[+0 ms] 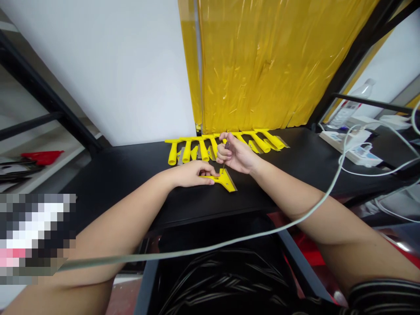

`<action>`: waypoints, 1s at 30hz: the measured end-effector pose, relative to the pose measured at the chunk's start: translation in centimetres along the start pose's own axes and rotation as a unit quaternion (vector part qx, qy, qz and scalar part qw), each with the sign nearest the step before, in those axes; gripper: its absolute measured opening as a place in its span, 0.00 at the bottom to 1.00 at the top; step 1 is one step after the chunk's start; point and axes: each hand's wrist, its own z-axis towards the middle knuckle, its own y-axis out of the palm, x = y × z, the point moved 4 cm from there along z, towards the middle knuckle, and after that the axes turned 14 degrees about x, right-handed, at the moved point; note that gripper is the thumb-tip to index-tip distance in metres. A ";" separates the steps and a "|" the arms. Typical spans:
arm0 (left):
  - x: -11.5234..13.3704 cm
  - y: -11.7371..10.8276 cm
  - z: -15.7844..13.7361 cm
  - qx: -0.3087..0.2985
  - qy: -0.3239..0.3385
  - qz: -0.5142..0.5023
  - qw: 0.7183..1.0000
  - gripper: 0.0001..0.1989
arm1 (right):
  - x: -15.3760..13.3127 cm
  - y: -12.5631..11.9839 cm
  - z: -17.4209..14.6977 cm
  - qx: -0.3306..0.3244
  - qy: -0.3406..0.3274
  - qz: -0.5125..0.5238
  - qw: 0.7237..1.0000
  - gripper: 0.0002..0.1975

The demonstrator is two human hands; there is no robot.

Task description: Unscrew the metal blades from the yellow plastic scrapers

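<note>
the left hand (192, 173) lies low over the black tabletop (124, 179), its fingers pinching the handle of a yellow scraper (228, 181) near the base of its head. that scraper lies close to the front edge of the tabletop, head to the right, with a thin blade along its outer edge and small screws on its face. the right hand (241, 155) is raised just behind it, fingers curled and pinching the dark handle of a slim screwdriver (227, 145); the shaft points down to the scraper's head, near the farther screw, though whether the tip is seated is too small to tell. behind both hands a row of yellow scrapers (187, 151) runs side by side, near the foot of a shiny yellow plastic sheet (262, 65) and partly hidden by the right hand. a white panel (138, 65) stands to the left of the sheet. at right are a power strip (349, 146) and a clear plastic bottle (351, 103). a pale cable (259, 236) crosses in front of both forearms.
</note>
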 end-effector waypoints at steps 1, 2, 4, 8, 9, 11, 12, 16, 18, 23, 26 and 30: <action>0.0 0.0 0.0 -0.001 -0.002 -0.001 1.000 0.19 | 0.0 0.0 0.0 0.006 -0.007 0.000 1.000 0.13; -0.1 0.0 0.0 -0.002 -0.004 -0.002 1.000 0.20 | -0.1 -0.1 0.0 0.011 -0.013 -0.001 1.000 0.14; -0.2 0.0 0.0 0.000 -0.007 -0.003 1.000 0.21 | -0.1 -0.2 0.1 0.017 -0.018 0.000 1.000 0.15; -0.3 0.0 -0.1 -0.001 -0.005 -0.004 1.000 0.20 | 0.2 0.0 0.2 -0.011 0.008 0.011 1.000 0.15; -0.3 0.1 -0.1 -0.002 -0.005 -0.004 1.000 0.20 | 0.3 0.1 0.2 -0.020 0.011 0.016 1.000 0.14; -0.4 0.1 -0.1 -0.003 -0.006 -0.003 1.000 0.20 | 0.3 0.1 0.2 -0.020 -0.002 0.027 0.999 0.12; -0.4 0.1 -0.1 -0.002 -0.006 -0.001 1.000 0.20 | 0.2 0.0 0.2 -0.010 -0.015 0.030 0.999 0.12; -0.4 0.1 0.0 -0.002 -0.008 0.001 1.000 0.20 | 0.0 -0.5 0.4 0.020 -0.036 0.015 0.999 0.15; -0.3 0.1 0.0 -0.004 -0.007 0.001 1.000 0.20 | 0.1 -0.3 0.3 -0.006 -0.013 0.003 1.000 0.15; -0.1 0.0 -0.1 -0.007 -0.012 0.001 1.000 0.21 | 0.0 0.4 -0.2 -0.039 -0.006 0.011 0.999 0.14; 0.0 -0.1 -0.2 -0.008 -0.013 0.003 1.000 0.21 | -0.3 0.2 -0.2 -0.011 -0.028 0.005 1.000 0.15; 0.1 -0.1 -0.2 -0.006 -0.012 0.005 1.000 0.21 | 0.0 0.3 -0.2 -0.020 0.010 -0.008 1.000 0.15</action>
